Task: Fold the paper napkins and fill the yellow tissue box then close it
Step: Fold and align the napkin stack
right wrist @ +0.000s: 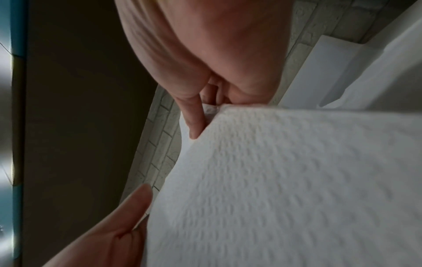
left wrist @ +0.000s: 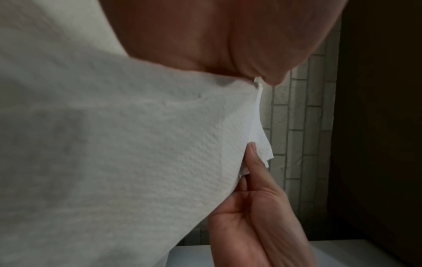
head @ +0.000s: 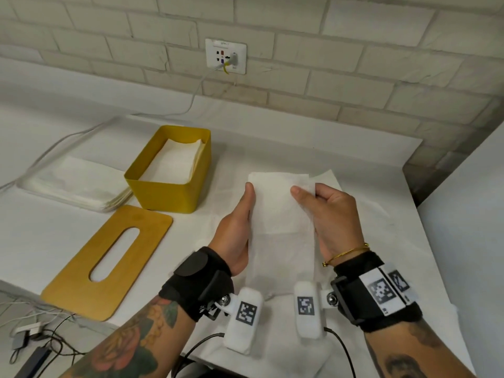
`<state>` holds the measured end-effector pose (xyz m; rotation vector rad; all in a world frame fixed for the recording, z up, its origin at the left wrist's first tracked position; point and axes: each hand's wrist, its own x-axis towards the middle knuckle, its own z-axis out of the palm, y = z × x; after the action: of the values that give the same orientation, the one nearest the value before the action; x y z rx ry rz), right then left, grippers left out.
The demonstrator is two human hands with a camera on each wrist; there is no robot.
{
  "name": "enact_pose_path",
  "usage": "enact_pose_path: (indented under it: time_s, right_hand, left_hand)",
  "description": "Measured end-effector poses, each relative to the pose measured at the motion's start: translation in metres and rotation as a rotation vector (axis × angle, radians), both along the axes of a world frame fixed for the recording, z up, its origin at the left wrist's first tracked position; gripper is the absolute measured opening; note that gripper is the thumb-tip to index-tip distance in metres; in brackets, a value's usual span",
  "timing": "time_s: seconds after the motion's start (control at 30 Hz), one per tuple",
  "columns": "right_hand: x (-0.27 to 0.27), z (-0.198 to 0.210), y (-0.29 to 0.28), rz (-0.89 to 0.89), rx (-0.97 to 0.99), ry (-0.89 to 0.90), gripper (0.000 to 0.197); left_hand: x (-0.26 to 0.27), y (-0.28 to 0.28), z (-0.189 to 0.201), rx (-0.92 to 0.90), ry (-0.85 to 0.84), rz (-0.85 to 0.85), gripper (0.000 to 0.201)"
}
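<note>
- Hands: left hand (head: 237,227) & right hand (head: 334,214) both pinching napkin (head: 282,211) by its side edges, holding it above worktop (head: 41,236).
- Yellow box (head: 174,184) sitting open w/ napkins inside, lid (head: 109,260) lying beside it.

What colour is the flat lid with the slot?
Mustard yellow lid, matching the box; clearest in the head view.
</note>
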<state>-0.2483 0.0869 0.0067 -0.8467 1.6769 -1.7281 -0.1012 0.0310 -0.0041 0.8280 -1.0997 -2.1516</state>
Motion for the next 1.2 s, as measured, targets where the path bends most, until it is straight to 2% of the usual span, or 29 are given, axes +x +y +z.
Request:
enact_pose_path:
  time_s: [0.07, 0.1, 0.13, 0.23, 0.37, 0.47, 0.5, 0.57, 0.63, 0.67, 0.7, 0.8, 0.83, 0.9, 0.97, 1.07, 1.2]
  right_hand:
    - [0.002, -0.002, -0.001, 0.025, 0.003, -0.003, 0.055]
    - [0.003, -0.002, 0.000, 0.036, 0.004, -0.019, 0.064]
    - [0.001, -0.003, 0.000, 0.044, 0.004, -0.042, 0.066]
    - [-0.005, -0.004, 0.003, 0.027, 0.044, -0.100, 0.041]
    - [-0.011, -0.010, 0.003, 0.066, -0.001, -0.120, 0.043]
    - [-0.026, -0.009, 0.001, -0.082, -0.037, -0.046, 0.032]
    - [-0.035, -0.008, 0.002, -0.134, -0.065, -0.023, 0.034]
    - [-0.053, 0.000, 0.008, -0.202, -0.116, 0.030, 0.055]
    - [-0.067, 0.009, 0.015, -0.202, -0.145, 0.089, 0.077]
    - [-0.072, 0.015, 0.019, -0.183, -0.149, 0.107, 0.080]
    - [-0.075, 0.021, 0.021, -0.145, -0.155, 0.109, 0.077]
    - [-0.072, 0.043, 0.028, 0.054, -0.164, 0.055, 0.029]
    - [-0.067, 0.048, 0.029, 0.136, -0.166, 0.013, 0.024]
    - [-0.055, 0.053, 0.028, 0.261, -0.166, -0.072, 0.025]
    - [-0.039, 0.053, 0.022, 0.290, -0.168, -0.132, 0.028]
    - [-0.022, 0.040, 0.008, 0.257, -0.143, -0.198, 0.028]
    - [-0.012, 0.016, -0.004, 0.152, -0.036, -0.219, 0.025]
  left_hand:
    - [0.000, -0.001, -0.002, -0.012, -0.014, 0.004, 0.050]
    - [0.000, -0.001, -0.002, -0.016, -0.016, 0.015, 0.048]
    - [0.000, -0.001, -0.003, -0.016, -0.016, 0.026, 0.047]
    - [0.001, -0.004, -0.003, 0.003, -0.001, 0.063, 0.044]
    - [0.001, -0.009, -0.003, 0.024, -0.003, 0.091, 0.044]
    - [0.002, -0.015, -0.004, 0.033, -0.001, 0.131, 0.045]
    - [0.004, -0.018, -0.004, 0.030, 0.000, 0.148, 0.046]
    - [0.007, -0.023, -0.003, 0.011, 0.005, 0.202, 0.041]
    - [0.011, -0.029, 0.000, -0.008, 0.004, 0.245, 0.037]
    - [0.012, -0.031, 0.001, -0.013, 0.001, 0.254, 0.036]
    - [0.012, -0.032, 0.003, -0.016, -0.002, 0.255, 0.035]
    - [0.010, -0.033, 0.008, -0.022, -0.011, 0.242, 0.034]
    - [0.009, -0.033, 0.008, -0.022, -0.017, 0.225, 0.035]
    - [0.005, -0.029, 0.008, -0.017, -0.022, 0.186, 0.038]
    - [0.002, -0.025, 0.007, -0.001, -0.023, 0.136, 0.044]
    - [-0.004, -0.016, 0.005, 0.027, -0.017, 0.069, 0.055]
    - [-0.009, -0.005, -0.003, 0.005, -0.013, 0.015, 0.055]
